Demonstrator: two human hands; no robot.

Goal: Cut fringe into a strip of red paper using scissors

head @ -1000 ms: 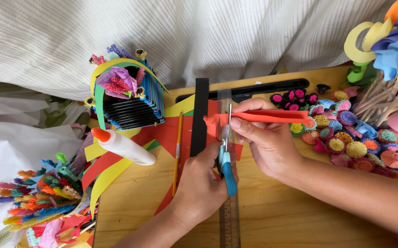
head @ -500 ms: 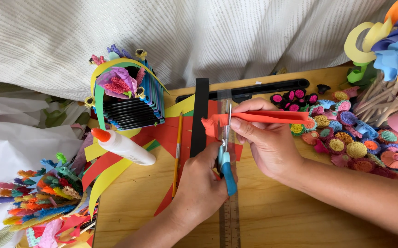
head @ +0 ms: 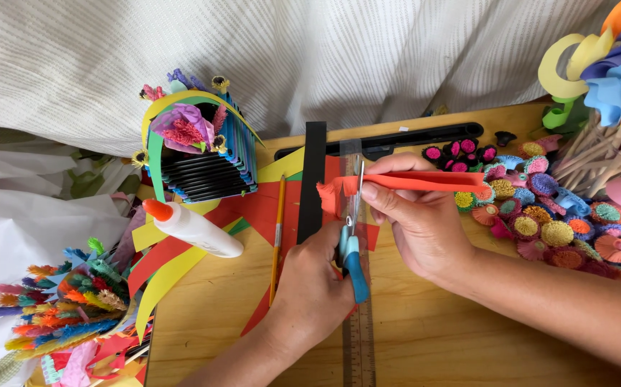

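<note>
The folded strip of orange-red paper [head: 418,181] that you are working on lies level above the wooden tabletop [head: 439,337], running from the centre of the view out to the right. Its left end is cut into a short fringe of narrow tabs, and the rest of the strip is smooth and uncut.

Your right hand [head: 422,226] pinches the strip from the right side, thumb below and fingers curled over the top, with the forearm coming in from the lower right. Your left hand [head: 314,287] reaches up from the bottom edge and is closed around the blue handles of a small pair of scissors [head: 353,229]. The metal blades point away from you and meet the strip just beside the fringe.

Under the scissors a clear plastic ruler [head: 359,344] lies on the table, pointing towards you. A white glue bottle with an orange cap [head: 192,228] lies on its side to the left, and a thin yellow-handled paintbrush [head: 277,240] rests between it and your left hand. Many small rolled paper flowers [head: 540,222] are heaped to the right.
</note>
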